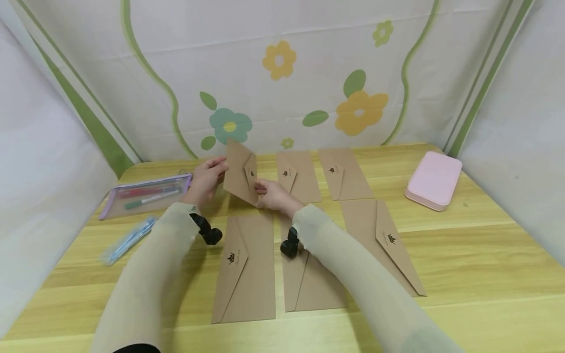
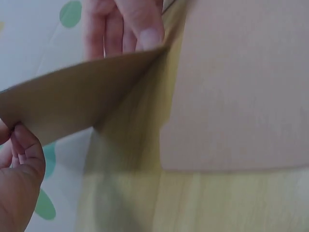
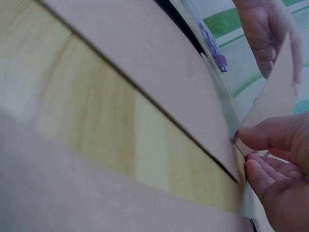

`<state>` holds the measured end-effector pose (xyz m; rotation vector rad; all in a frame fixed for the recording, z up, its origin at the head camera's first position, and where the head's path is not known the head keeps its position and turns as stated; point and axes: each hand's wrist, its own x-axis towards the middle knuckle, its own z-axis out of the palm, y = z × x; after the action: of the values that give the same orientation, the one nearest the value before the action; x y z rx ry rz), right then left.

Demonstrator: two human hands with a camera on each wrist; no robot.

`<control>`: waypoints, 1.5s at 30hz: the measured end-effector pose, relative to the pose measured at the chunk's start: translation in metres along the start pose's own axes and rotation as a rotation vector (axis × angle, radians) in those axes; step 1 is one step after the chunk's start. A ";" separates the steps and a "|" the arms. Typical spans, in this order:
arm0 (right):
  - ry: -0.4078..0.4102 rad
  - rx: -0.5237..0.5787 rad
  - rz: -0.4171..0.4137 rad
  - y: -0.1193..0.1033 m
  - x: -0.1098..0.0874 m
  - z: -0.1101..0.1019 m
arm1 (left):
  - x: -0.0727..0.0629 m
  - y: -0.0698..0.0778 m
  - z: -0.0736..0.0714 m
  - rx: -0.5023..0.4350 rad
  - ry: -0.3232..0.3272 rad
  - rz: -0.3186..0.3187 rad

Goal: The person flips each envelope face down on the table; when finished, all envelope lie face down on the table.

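A brown kraft envelope (image 1: 238, 171) is tilted up off the table between my two hands, its crown-printed flap facing me in the head view. My left hand (image 1: 207, 177) pinches its left edge; in the left wrist view that hand (image 2: 20, 174) shows low at the left. With thumb and fingers, my right hand (image 1: 277, 196) pinches the near right corner, as the right wrist view shows that hand (image 3: 280, 164) close up. Just below the raised envelope lies another brown envelope (image 1: 251, 269), flat on the table.
More brown envelopes (image 1: 304, 171) lie flat in two rows, one (image 1: 318, 289) partly under my right forearm. At left are a clear pencil pouch (image 1: 147, 196) with pens and a blue-tinted clear packet (image 1: 130, 240). A pink case (image 1: 434, 179) stands at right. A flowered curtain (image 1: 282, 98) hangs behind.
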<state>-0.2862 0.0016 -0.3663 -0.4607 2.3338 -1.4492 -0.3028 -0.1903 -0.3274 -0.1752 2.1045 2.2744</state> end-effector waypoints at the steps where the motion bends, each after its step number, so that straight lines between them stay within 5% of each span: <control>1: -0.005 0.000 -0.002 0.000 0.000 0.000 | -0.001 0.001 0.003 -0.012 0.003 0.007; 14: -0.079 0.070 -0.064 0.003 0.003 -0.001 | -0.008 0.010 0.033 0.030 -0.016 0.050; 22: -0.030 0.127 -0.055 0.001 -0.001 -0.001 | -0.005 0.007 0.049 0.129 -0.046 0.076; 26: 0.044 0.188 -0.017 0.000 -0.005 -0.001 | -0.004 0.006 0.057 0.162 -0.062 0.089; 29: 0.195 0.199 -0.038 -0.004 -0.010 -0.002 | -0.003 0.006 0.062 0.160 -0.072 0.086; 32: 0.347 0.247 -0.125 -0.010 -0.017 -0.002 | -0.004 0.007 0.064 0.160 -0.070 0.080; 36: 0.418 0.333 -0.266 -0.021 -0.028 0.002 | -0.004 0.009 0.065 0.170 -0.055 0.082; 45: 0.490 0.086 -0.420 -0.023 -0.036 0.010 | -0.002 0.009 0.068 0.200 -0.048 0.103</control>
<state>-0.2480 -0.0002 -0.3456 -0.6638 2.6361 -2.0437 -0.3053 -0.1234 -0.3133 -0.0050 2.3485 2.0772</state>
